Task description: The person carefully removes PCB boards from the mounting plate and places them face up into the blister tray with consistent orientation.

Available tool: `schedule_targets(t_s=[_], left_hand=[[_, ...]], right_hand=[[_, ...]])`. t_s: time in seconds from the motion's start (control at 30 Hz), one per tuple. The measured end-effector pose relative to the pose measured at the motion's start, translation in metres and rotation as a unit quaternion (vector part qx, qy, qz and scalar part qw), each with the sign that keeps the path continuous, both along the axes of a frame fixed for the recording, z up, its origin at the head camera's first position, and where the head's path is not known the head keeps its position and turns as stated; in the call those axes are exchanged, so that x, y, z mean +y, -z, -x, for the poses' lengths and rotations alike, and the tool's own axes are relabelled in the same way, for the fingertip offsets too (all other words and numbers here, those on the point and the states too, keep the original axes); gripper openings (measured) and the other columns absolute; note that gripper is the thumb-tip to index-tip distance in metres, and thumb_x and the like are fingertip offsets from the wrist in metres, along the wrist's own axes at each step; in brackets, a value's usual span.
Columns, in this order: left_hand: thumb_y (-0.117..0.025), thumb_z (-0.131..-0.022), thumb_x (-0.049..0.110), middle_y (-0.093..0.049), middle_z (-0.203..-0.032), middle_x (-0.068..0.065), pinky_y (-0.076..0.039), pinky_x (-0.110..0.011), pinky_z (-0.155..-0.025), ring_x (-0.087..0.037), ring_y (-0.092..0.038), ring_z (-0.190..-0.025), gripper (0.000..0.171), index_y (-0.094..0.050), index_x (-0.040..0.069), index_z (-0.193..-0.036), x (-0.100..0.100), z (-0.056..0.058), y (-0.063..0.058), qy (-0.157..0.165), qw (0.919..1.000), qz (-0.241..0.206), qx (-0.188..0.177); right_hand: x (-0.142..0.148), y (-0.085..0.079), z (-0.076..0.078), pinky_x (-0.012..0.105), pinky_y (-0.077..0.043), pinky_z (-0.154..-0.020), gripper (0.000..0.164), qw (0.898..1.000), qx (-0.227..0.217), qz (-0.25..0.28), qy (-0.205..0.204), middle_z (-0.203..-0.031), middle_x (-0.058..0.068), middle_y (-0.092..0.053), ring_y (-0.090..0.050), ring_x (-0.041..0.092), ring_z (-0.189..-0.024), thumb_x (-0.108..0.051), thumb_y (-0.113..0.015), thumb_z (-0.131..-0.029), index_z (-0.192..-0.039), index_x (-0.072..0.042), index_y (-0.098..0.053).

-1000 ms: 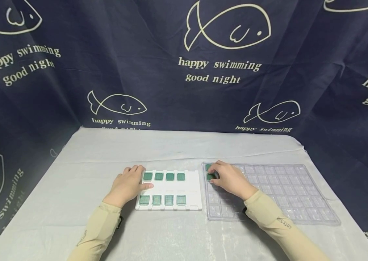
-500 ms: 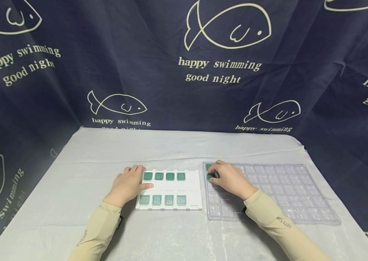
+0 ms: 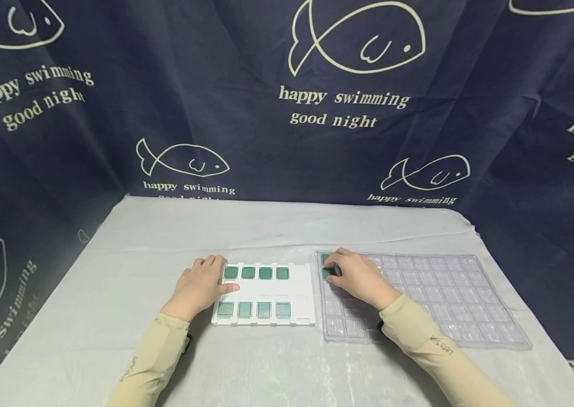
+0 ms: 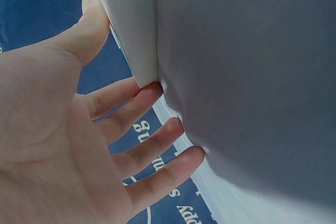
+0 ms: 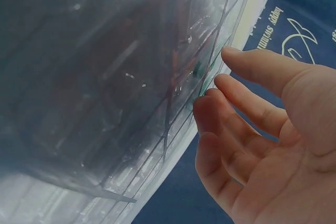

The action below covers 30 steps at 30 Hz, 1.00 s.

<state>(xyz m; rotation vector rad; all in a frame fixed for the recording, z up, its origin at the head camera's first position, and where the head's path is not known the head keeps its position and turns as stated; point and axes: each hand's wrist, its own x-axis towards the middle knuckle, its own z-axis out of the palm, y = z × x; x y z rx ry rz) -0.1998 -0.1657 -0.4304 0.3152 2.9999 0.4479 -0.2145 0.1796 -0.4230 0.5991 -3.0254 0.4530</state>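
Note:
My left hand grips the left end of a white tray, thumb on its top face and fingers along its far-left edge. Two rows of small square green chips sit in this tray; those in the near row look paler and dotted. At the left column of a clear plastic compartment tray, my right hand has its thumb and fingertips around a green chip, partly hidden by the fingers. Behind it, another green chip lies in the corner compartment. The right wrist view shows the thumb and fingertips right at the clear tray.
Both trays lie side by side on a white-covered table, with a narrow gap between them. Dark blue cloth printed with fish and lettering hangs behind and at both sides. The right forearm passes over part of the clear tray.
The head view has shifted very slightly. Both hands, the chips and the two trays keep nearly the same places, with only small finger movement in the right hand.

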Motion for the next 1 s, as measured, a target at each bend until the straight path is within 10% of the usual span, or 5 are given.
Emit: schedule_targets(t_s=[1.0], left_hand=[[-0.074, -0.088, 0.048, -0.062, -0.131, -0.017, -0.05, -0.062, -0.098, -0.043, -0.057, -0.12, 0.066, -0.056, 0.004, -0.133, -0.002, 0.003, 0.001, 0.008, 1.0, 0.005, 0.002]], right_hand=[[-0.018, -0.013, -0.019, 0.04, -0.062, -0.074, 0.028, 0.999, 0.047, -0.017, -0.015, -0.106, 0.001, -0.073, -0.073, 0.023, -0.091, -0.024, -0.082, -0.086, -0.11, -0.013, -0.074]])
